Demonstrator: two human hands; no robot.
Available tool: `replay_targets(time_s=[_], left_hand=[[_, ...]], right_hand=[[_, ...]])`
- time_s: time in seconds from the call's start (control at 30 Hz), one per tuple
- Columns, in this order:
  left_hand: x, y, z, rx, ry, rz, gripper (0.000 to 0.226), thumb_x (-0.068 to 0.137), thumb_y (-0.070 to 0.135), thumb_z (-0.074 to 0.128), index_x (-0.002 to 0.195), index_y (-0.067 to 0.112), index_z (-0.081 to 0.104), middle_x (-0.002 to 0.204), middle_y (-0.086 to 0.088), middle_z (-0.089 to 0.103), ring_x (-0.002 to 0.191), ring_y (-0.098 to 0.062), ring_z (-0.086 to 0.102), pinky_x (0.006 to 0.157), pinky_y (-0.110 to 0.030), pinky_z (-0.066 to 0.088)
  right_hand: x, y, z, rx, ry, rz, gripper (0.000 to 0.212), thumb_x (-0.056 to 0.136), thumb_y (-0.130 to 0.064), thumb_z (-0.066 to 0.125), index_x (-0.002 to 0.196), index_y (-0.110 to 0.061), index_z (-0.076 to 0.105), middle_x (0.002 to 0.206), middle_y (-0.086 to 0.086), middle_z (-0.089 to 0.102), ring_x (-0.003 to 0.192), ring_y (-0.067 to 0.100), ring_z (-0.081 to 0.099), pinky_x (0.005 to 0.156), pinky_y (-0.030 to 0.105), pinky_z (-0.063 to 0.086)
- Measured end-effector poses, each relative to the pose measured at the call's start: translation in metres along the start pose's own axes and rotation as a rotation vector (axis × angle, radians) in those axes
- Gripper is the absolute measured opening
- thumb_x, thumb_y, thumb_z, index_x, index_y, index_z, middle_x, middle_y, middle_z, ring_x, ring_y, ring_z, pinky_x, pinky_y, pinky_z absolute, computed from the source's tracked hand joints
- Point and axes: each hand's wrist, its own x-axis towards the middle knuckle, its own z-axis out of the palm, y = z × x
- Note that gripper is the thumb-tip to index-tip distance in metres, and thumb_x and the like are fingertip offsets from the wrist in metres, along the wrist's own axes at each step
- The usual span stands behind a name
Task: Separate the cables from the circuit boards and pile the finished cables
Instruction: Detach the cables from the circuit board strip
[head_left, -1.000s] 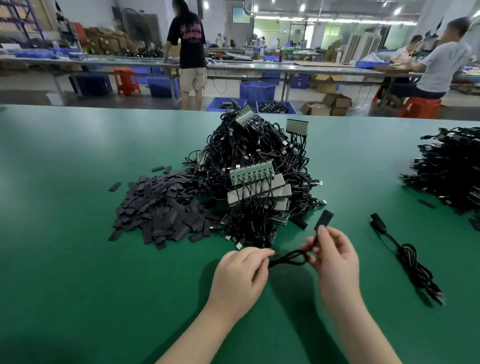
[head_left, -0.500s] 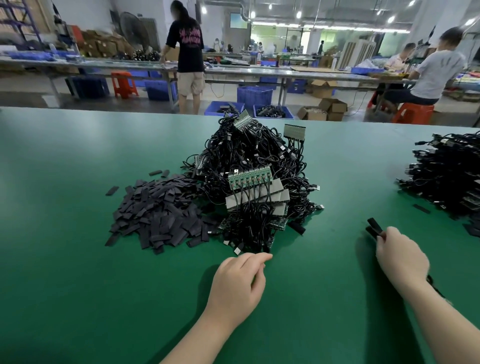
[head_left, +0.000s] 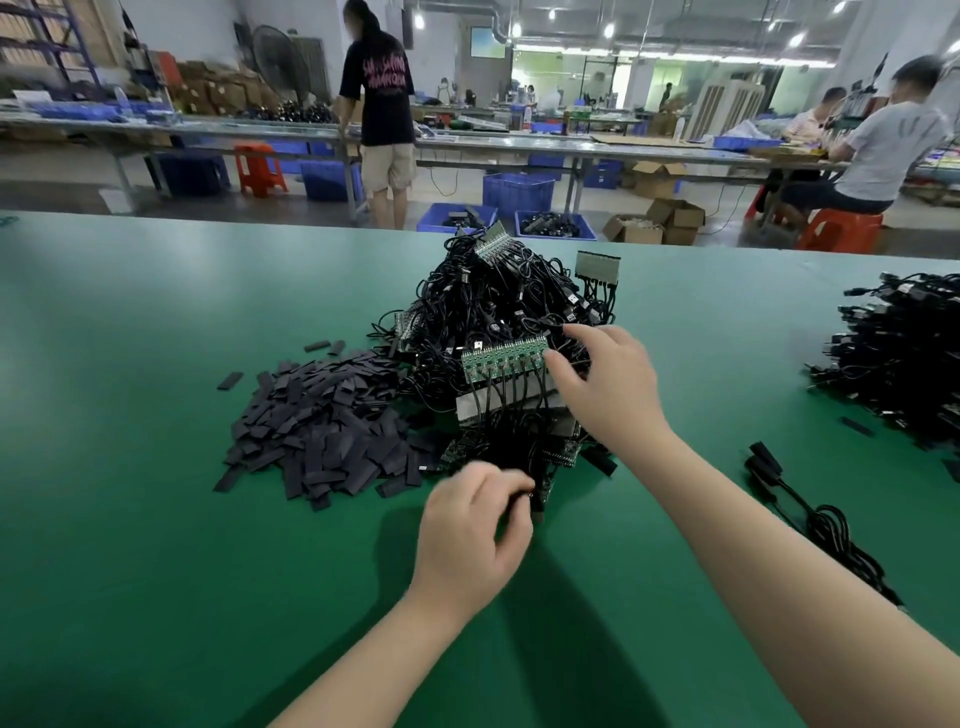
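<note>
Right hand (head_left: 605, 387) — from finished cable (head_left: 810, 512) back onto circuit board (head_left: 506, 358).

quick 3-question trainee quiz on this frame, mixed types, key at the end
1. True or false: the right hand reaches to the green board on the central heap.
2. Multiple choice: the loose dark strips lie A) left of the heap, B) right of it, C) behind it.
3. Short answer: what lies on the table to the right of the right forearm, and how many?

Key
1. True.
2. A.
3. Coiled black cables, two as far as the view shows; the left hand works at the heap's near edge.
</note>
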Motion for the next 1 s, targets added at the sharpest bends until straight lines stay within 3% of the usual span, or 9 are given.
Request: replay_targets(time_s=[0.13,0.27,0.37,0.43,0.57,0.7,0.87,1.0], left_hand=[[0.069,-0.007,-0.004,0.046,0.127,-0.113,0.024,0.088,0.020,0.055,0.110,0.012,0.063,0.107,-0.001,0.060,0.101,-0.018,0.057,0.088,-0.036,0.048],[0.123,-0.025,0.004,0.243,-0.172,-0.201,0.046,0.091,0.027,0.056,0.135,0.016,0.049,0.134,-0.002,0.051,0.124,-0.024,0.047,0.102,-0.040,0.037],[0.146,-0.037,0.013,0.352,-0.374,-0.251,0.055,0.095,0.038,0.051,0.145,0.019,0.039,0.145,0.000,0.047,0.131,-0.026,0.043,0.104,-0.043,0.034],[0.157,-0.042,0.017,0.382,-0.447,-0.271,0.052,0.095,0.042,0.050,0.143,0.023,0.043,0.141,0.000,0.052,0.128,-0.025,0.048,0.100,-0.043,0.037],[0.166,-0.043,0.022,0.271,-0.429,-0.316,0.037,0.091,0.047,0.053,0.124,0.030,0.058,0.119,0.007,0.064,0.113,-0.020,0.057,0.092,-0.039,0.037],[0.174,-0.039,0.018,0.151,-0.414,-0.367,0.023,0.091,0.048,0.056,0.107,0.032,0.062,0.109,0.011,0.064,0.106,-0.017,0.058,0.094,-0.038,0.042],[0.177,-0.037,0.013,0.033,-0.398,-0.387,0.009,0.088,0.042,0.064,0.090,0.033,0.065,0.091,0.014,0.064,0.096,-0.015,0.060,0.090,-0.041,0.049],[0.177,-0.034,0.014,0.013,-0.374,-0.403,0.009,0.087,0.037,0.066,0.086,0.029,0.068,0.079,0.016,0.062,0.086,-0.014,0.060,0.084,-0.040,0.052]], right_hand=[[0.020,-0.010,0.013,-0.154,-0.113,0.138,0.049,0.097,-0.051,0.052,0.135,-0.021,0.060,0.137,0.012,0.053,0.127,0.037,0.044,0.099,0.045,0.042],[0.027,-0.004,0.024,-0.120,-0.147,0.200,0.035,0.096,-0.050,0.054,0.119,-0.029,0.071,0.123,0.009,0.065,0.118,0.034,0.054,0.095,0.044,0.051],[0.033,-0.001,0.023,-0.030,-0.172,0.212,0.031,0.093,-0.048,0.060,0.115,-0.031,0.073,0.114,0.002,0.072,0.115,0.029,0.059,0.093,0.042,0.053],[0.037,0.000,0.022,0.061,-0.150,0.211,0.025,0.092,-0.043,0.064,0.109,-0.028,0.076,0.103,-0.002,0.074,0.107,0.023,0.064,0.091,0.037,0.054],[0.044,0.007,0.015,0.166,-0.093,0.179,0.015,0.090,-0.031,0.069,0.095,-0.021,0.078,0.079,-0.008,0.067,0.087,0.015,0.065,0.072,0.024,0.043],[0.046,0.010,0.009,0.208,-0.096,0.121,0.014,0.088,-0.027,0.072,0.098,-0.021,0.079,0.086,-0.007,0.072,0.084,0.010,0.064,0.073,0.022,0.043],[0.048,0.013,0.007,0.240,-0.084,0.078,0.014,0.089,-0.036,0.073,0.090,-0.022,0.079,0.071,-0.015,0.066,0.070,-0.001,0.057,0.062,0.015,0.040],[0.050,0.012,0.009,0.187,-0.065,0.048,0.015,0.088,-0.034,0.074,0.087,-0.019,0.078,0.069,-0.015,0.062,0.072,0.006,0.059,0.068,0.022,0.041]])
